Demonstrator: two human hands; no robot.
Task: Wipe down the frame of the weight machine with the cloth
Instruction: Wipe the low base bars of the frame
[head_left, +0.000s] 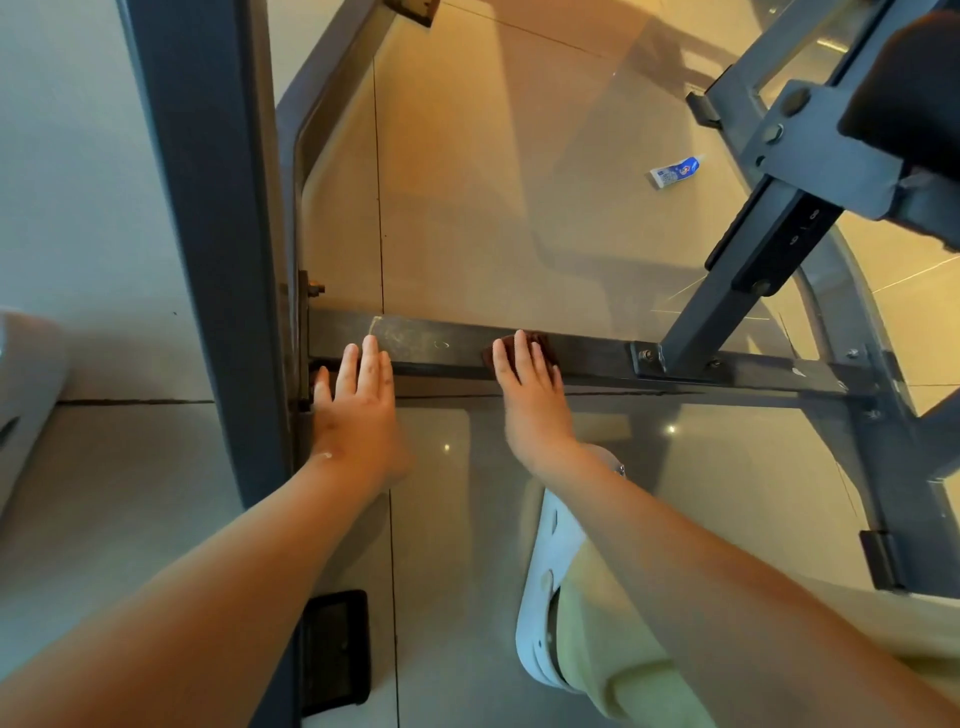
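Nearest the camera, two bare forearms reach forward and down over the glossy tiled floor (493, 182). Under the right forearm are a pale green trouser leg (613, 649) and a white perforated shoe (545, 597). To the left of these, a black rectangular rubber-edged foot plate (335, 652) lies on the floor at the base of the tall grey upright post of the weight machine (208, 208).

Further out, both hands rest on the low, dark, scuffed horizontal metal bar of the frame (431, 345). The left hand (358, 395) lies flat with fingers straight and together, at the bar's left end, just beside the upright post. The right hand (530, 384) is also flat, its straight fingers pressing the small dark brown cloth (545, 344) onto the top of the bar near its middle; the cloth shows between and beside the fingers.

To the right of the cloth, a grey square diagonal strut (727, 291) is bolted to the bar and rises toward a black padded cushion (914, 88) in the upper right corner. Beyond the bar, a small white and blue tube (674, 171) lies on the floor, well apart from the hands.
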